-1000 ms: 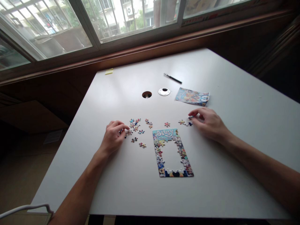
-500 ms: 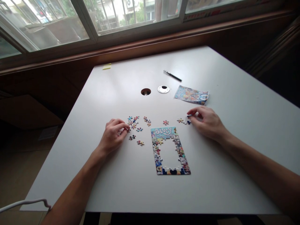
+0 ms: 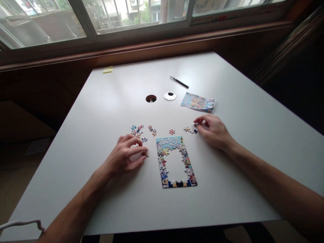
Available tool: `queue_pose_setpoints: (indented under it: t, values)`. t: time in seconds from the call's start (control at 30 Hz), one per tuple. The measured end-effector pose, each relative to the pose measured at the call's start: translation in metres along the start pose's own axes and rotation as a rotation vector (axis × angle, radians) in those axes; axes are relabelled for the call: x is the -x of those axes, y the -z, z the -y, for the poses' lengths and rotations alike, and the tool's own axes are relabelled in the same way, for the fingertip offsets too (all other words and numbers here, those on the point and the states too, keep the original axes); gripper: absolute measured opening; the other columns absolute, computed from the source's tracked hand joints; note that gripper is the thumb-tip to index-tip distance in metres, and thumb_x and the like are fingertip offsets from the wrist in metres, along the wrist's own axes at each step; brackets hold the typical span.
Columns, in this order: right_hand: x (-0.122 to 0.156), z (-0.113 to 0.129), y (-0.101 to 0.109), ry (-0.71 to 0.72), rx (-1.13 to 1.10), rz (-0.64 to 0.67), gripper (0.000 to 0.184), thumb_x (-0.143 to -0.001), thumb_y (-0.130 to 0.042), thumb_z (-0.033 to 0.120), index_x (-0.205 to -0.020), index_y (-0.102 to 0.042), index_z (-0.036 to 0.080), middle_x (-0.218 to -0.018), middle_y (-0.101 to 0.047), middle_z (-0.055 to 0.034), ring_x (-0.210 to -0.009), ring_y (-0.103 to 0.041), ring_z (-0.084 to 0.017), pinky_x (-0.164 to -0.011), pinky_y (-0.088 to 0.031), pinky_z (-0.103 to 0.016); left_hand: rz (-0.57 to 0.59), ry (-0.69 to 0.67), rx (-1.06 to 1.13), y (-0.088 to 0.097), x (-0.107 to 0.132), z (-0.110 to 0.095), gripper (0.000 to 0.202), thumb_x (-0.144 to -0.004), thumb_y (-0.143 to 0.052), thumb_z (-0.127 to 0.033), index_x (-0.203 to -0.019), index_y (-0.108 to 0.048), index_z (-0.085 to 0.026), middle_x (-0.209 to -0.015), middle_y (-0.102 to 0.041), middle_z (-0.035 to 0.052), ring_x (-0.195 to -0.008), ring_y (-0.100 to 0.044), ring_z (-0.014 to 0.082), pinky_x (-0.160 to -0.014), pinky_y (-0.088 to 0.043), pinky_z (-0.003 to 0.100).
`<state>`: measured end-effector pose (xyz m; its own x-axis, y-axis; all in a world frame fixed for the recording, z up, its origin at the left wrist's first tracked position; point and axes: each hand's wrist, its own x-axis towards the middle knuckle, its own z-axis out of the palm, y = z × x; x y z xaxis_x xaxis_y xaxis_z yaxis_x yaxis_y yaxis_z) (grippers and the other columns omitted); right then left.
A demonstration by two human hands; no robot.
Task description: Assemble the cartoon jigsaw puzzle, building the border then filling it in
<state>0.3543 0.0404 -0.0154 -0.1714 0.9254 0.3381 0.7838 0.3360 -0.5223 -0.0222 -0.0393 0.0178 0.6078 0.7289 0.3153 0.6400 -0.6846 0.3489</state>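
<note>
My left hand has thumb and forefinger parted around a puzzle piece, probably light, stiff card, best edge-gripped; whether my right hand grips, I cannot tell.

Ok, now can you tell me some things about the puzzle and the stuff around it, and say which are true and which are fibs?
1. The puzzle is all filled in. False: there is a big gap in its middle.
2. The pen lies farther back than the picture sheet. True.
3. The right hand rests on the puzzle. False: it is by some loose pieces off the puzzle.
4. The left hand is left of the puzzle. True.
5. The hole is right of the silver ring. False: it is on the left.
</note>
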Motion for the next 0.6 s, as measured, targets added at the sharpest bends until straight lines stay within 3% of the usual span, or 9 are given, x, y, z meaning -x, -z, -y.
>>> queue_pose_setpoints:
  t: [0.33, 0.6]
  values:
    - [0.0001, 0.0038, 0.0011, -0.001, 0.004, -0.002, 0.015, -0.079, -0.059, 0.020, -0.091, -0.069, 0.022, -0.088, -0.067, -0.0069, -0.088, -0.061, -0.026, -0.084, -0.047, -0.042, 0.146, 0.023, 0.061, -0.0026, -0.0020, -0.0061, 0.007, -0.092, -0.057, -0.018, -0.094, -0.063, -0.022, -0.101, -0.067, 0.0043, -0.104, -0.052, 0.0222, -0.094, -0.038, 0.040]
    - [0.0002, 0.0059, 0.0019, -0.009, -0.001, 0.005, 0.014, -0.080, -0.059, 0.021, -0.090, -0.069, 0.022, -0.090, -0.068, -0.0076, -0.090, -0.061, -0.026, -0.085, -0.047, -0.042, 0.090, 0.008, 0.003, -0.0041, -0.0002, -0.0051, 0.015, -0.091, -0.060, -0.020, -0.104, -0.065, -0.025, -0.106, -0.068, 0.0044, -0.105, -0.055, 0.0233, -0.092, -0.038, 0.039]
